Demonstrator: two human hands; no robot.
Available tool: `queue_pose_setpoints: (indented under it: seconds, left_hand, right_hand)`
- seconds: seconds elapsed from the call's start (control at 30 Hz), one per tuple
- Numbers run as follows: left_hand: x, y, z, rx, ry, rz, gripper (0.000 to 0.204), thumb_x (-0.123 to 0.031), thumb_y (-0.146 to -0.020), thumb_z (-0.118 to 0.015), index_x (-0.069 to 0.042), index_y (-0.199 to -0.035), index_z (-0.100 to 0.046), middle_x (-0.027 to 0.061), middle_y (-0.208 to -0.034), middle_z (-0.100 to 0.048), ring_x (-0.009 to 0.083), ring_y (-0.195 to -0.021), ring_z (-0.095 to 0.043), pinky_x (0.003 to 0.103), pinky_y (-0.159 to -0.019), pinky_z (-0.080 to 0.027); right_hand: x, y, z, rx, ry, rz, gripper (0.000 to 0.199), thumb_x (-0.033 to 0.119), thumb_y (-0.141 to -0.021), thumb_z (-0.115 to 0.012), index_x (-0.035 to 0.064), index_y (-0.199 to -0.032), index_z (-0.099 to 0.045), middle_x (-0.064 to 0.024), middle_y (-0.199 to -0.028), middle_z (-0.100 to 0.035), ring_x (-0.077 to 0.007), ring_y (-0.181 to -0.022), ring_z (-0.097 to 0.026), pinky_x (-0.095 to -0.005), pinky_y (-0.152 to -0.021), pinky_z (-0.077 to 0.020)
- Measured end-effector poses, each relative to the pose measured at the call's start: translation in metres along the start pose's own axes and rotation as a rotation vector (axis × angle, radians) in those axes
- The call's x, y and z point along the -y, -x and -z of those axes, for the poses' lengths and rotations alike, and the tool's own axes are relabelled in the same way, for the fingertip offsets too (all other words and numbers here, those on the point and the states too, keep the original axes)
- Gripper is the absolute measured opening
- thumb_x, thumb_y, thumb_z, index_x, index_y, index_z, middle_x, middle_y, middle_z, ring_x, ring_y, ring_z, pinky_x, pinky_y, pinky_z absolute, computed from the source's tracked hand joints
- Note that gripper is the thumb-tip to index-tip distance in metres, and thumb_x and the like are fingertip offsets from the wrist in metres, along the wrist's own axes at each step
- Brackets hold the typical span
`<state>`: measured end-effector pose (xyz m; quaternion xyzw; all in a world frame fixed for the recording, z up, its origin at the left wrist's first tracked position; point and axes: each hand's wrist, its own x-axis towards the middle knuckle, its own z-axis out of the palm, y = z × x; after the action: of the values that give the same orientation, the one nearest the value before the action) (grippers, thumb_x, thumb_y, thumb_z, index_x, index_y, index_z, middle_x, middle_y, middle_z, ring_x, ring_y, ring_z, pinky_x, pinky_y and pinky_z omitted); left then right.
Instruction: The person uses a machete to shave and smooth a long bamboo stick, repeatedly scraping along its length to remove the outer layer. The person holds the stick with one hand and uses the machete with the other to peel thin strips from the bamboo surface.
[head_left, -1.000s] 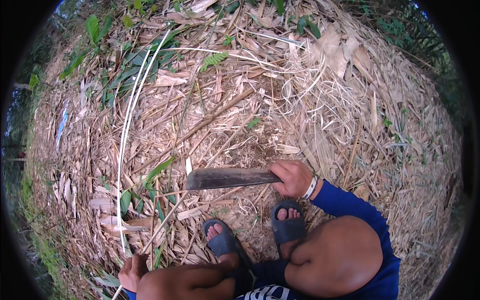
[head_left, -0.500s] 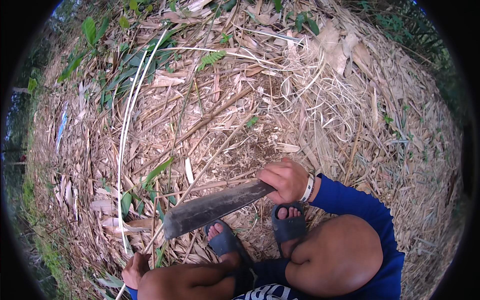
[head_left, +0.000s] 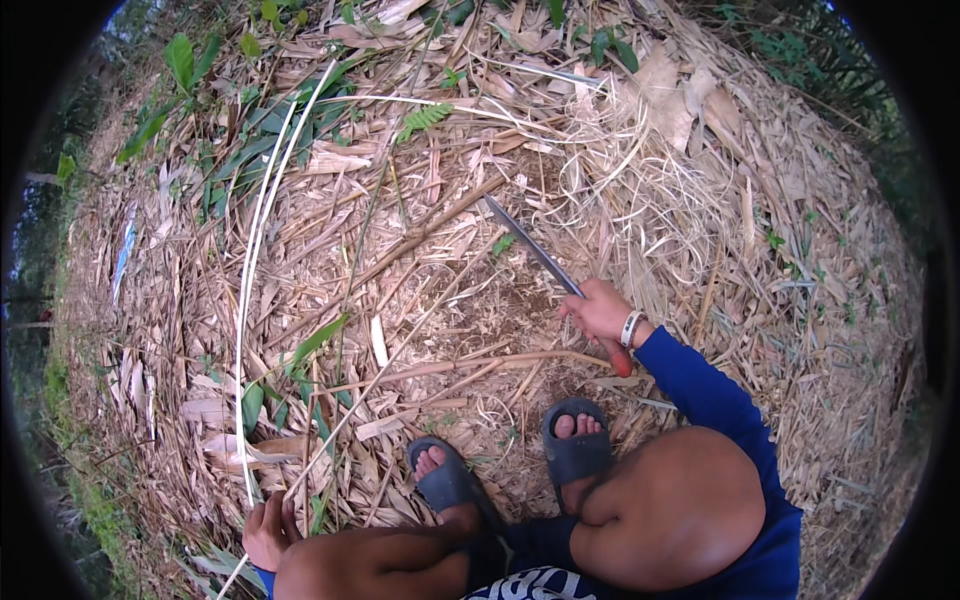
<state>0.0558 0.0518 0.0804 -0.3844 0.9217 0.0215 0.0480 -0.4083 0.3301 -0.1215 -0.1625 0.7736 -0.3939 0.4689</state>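
My right hand (head_left: 602, 312) is closed round the orange-red handle of a machete (head_left: 535, 248). The dark blade points away to the upper left, seen almost edge-on over the ground. At the lower left, beside my left knee, my left hand (head_left: 268, 532) grips two long, thin, pale bamboo strips (head_left: 247, 270). They run from my fingers far up the picture and lean right at the top. A short pale end shows below that hand. My knee hides part of the wrist.
Dry leaves and sheaths (head_left: 200, 330) cover the ground. A tangle of pale curled shavings (head_left: 650, 190) lies at the far right. My sandalled feet (head_left: 450, 475) are between my hands and close to the machete's side. Green sprigs (head_left: 310, 350) and thin sticks (head_left: 430, 235) lie ahead.
My right hand has moved up and right, and the machete has swung from pointing left across my feet to pointing away from me. The left hand and the strips look nearly unmoved.
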Motion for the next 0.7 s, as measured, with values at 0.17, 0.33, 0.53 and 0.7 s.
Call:
queue_pose_setpoints:
  seconds: [0.17, 0.33, 0.53, 0.7]
  left_hand:
    - [-0.001, 0.010, -0.005, -0.117, 0.145, 0.133, 0.017, -0.012, -0.081, -0.074, -0.004, -0.096, -0.071, 0.0143, -0.071, -0.058, 0.0321, -0.062, -0.056, 0.042, -0.058, -0.046]
    - [0.004, 0.018, -0.001, -0.151, 0.265, 0.097, 0.018, -0.007, -0.076, -0.078, -0.003, -0.090, -0.069, 0.0129, -0.071, -0.059, 0.0292, -0.060, -0.058, 0.041, -0.055, -0.047]
    - [0.003, 0.019, -0.005, 0.011, 0.165, -0.010, 0.017, -0.007, -0.078, -0.075, -0.007, -0.092, -0.066, 0.0111, -0.071, -0.063, 0.0321, -0.059, -0.063, 0.041, -0.054, -0.050]
    - [0.009, 0.023, -0.016, 0.022, 0.048, -0.067, 0.019, -0.010, -0.082, -0.073, -0.007, -0.098, -0.064, 0.0107, -0.066, -0.063, 0.0343, -0.055, -0.061, 0.044, -0.051, -0.048]
  right_hand:
    - [0.021, 0.036, -0.005, -0.307, 0.313, 0.291, 0.023, 0.017, -0.088, -0.056, -0.0027, -0.097, -0.064, -0.0201, -0.061, -0.059, -0.0337, -0.055, -0.059, -0.0417, -0.057, -0.0463]
    - [0.035, 0.057, -0.003, -0.249, 0.349, 0.227, 0.026, 0.017, -0.087, -0.055, -0.0034, -0.103, -0.059, -0.0234, -0.062, -0.060, -0.0398, -0.059, -0.062, -0.0472, -0.060, -0.0477]
    - [0.018, 0.061, -0.010, -0.241, 0.356, 0.273, 0.023, 0.014, -0.087, -0.054, -0.0021, -0.102, -0.059, -0.0228, -0.062, -0.059, -0.0411, -0.061, -0.061, -0.0480, -0.060, -0.0477]
    - [0.014, 0.057, -0.022, -0.291, 0.616, 0.413, 0.019, 0.012, -0.086, -0.053, -0.0002, -0.101, -0.056, -0.0225, -0.065, -0.060, -0.0431, -0.067, -0.062, -0.0524, -0.065, -0.0492]
